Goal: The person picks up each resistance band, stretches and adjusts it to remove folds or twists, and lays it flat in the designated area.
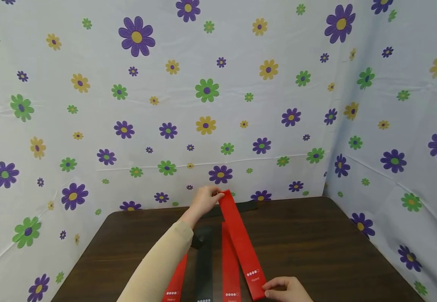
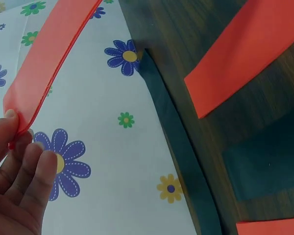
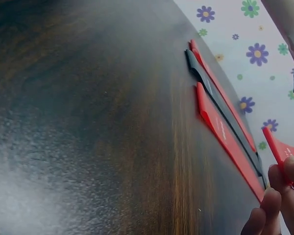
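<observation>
A red resistance band (image 1: 242, 243) printed "Heavy" stretches between my two hands, raised above the table. My left hand (image 1: 206, 199) pinches its far end between thumb and fingers; in the left wrist view that hand (image 2: 19, 171) grips the band's tip (image 2: 22, 107). At the near end, my right hand (image 1: 287, 289) pinches a corner by the printed text. Beneath and left of the held band lies another red band (image 1: 231, 260), flat on the table. Beside it come a black band (image 1: 204, 264) and a further red one (image 1: 176, 279), partly hidden by my left sleeve.
Along the table's back edge lies another black band (image 1: 245, 206), set crosswise. The dark wooden table (image 1: 301, 235) meets a flower-patterned cloth (image 1: 241, 84) behind it, and more of that cloth hangs at the right.
</observation>
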`<act>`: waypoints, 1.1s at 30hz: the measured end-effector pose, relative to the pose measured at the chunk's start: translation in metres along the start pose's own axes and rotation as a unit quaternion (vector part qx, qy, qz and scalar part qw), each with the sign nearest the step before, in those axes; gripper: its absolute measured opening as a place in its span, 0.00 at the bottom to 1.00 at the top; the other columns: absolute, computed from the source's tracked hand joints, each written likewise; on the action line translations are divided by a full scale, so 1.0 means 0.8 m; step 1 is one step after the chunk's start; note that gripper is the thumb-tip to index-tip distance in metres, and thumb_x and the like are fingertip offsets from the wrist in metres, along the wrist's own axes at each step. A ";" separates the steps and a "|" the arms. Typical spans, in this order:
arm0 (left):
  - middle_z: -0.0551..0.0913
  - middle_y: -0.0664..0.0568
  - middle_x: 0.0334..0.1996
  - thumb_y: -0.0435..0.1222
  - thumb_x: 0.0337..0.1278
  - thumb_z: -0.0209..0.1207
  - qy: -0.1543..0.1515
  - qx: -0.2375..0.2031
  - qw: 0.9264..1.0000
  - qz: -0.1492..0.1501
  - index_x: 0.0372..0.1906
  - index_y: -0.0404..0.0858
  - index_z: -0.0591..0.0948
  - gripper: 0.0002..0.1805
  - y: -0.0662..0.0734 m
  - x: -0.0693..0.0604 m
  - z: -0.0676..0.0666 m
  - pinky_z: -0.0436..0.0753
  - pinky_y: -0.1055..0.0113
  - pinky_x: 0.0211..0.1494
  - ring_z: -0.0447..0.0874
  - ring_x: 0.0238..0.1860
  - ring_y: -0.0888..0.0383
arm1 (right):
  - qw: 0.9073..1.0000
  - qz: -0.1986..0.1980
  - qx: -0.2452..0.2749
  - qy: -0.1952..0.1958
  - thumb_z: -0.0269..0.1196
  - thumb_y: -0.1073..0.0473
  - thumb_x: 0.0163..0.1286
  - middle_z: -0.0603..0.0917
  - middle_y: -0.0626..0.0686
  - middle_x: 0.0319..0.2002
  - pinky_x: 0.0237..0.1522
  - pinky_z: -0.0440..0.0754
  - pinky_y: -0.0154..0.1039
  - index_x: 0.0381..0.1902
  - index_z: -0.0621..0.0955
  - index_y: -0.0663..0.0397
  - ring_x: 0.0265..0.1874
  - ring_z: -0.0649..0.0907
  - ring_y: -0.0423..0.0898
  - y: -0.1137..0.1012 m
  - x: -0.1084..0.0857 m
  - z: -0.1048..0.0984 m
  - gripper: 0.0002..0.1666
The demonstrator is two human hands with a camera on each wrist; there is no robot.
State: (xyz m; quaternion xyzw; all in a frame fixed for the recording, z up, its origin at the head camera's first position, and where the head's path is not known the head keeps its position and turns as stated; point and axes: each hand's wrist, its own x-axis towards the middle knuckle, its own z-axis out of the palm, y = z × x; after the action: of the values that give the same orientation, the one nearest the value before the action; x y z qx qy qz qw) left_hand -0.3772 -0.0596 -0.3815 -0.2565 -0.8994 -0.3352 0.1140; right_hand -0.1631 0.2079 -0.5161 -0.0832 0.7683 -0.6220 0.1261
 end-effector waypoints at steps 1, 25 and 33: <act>0.82 0.56 0.27 0.39 0.64 0.61 0.000 -0.003 1.000 -0.002 0.36 0.41 0.86 0.07 0.001 0.001 0.003 0.76 0.68 0.28 0.74 0.25 0.60 | 1.000 -0.001 0.003 -0.001 0.69 0.59 0.60 0.86 0.54 0.35 0.31 0.78 0.33 0.40 0.85 0.68 0.32 0.80 0.42 0.001 -0.001 0.000 0.15; 0.79 0.58 0.19 0.42 0.61 0.63 0.002 -0.005 0.999 -0.035 0.32 0.41 0.86 0.09 0.014 0.009 0.050 0.73 0.68 0.24 0.70 0.20 0.60 | 0.998 0.025 0.064 0.008 0.70 0.60 0.59 0.87 0.56 0.31 0.31 0.81 0.33 0.39 0.85 0.72 0.28 0.82 0.41 0.019 -0.016 -0.001 0.18; 0.79 0.59 0.19 0.40 0.61 0.63 -0.005 -0.004 0.999 -0.035 0.31 0.40 0.86 0.08 0.021 0.012 0.069 0.73 0.68 0.24 0.71 0.20 0.61 | 0.998 0.041 0.043 0.004 0.68 0.61 0.60 0.87 0.58 0.29 0.31 0.81 0.36 0.36 0.86 0.70 0.27 0.84 0.42 0.010 -0.023 0.001 0.14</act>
State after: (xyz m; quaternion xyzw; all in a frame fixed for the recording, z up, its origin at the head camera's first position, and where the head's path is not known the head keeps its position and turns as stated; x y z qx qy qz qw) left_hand -0.3781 -0.0090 -0.4099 -0.2272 -0.9070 -0.3414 0.0963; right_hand -0.1454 0.2142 -0.5226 -0.0436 0.7444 -0.6487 0.1521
